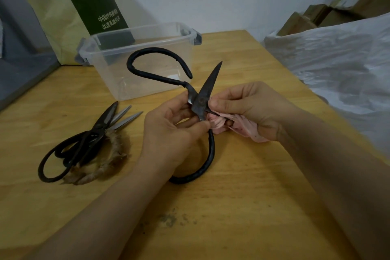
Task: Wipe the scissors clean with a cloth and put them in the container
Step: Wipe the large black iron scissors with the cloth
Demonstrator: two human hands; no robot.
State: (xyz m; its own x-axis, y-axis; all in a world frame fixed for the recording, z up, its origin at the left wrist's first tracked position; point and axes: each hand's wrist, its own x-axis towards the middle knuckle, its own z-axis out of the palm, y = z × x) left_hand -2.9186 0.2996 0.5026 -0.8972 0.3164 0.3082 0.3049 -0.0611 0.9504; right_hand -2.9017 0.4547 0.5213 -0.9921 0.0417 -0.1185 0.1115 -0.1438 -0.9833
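Note:
Large black iron scissors are held opened wide above the wooden table, one blade pointing up and away, one loop handle hanging toward me. My left hand pinches them near the pivot. My right hand grips a bunched pink cloth and presses it against the lower blade by the pivot. A clear plastic container with grey latches stands open behind the scissors.
Several more scissors lie in a pile at my left, one with fibre-wrapped handles. A yellow-green bag leans behind the container. White plastic sheeting and cardboard boxes crowd the right. Dark specks dot the near tabletop.

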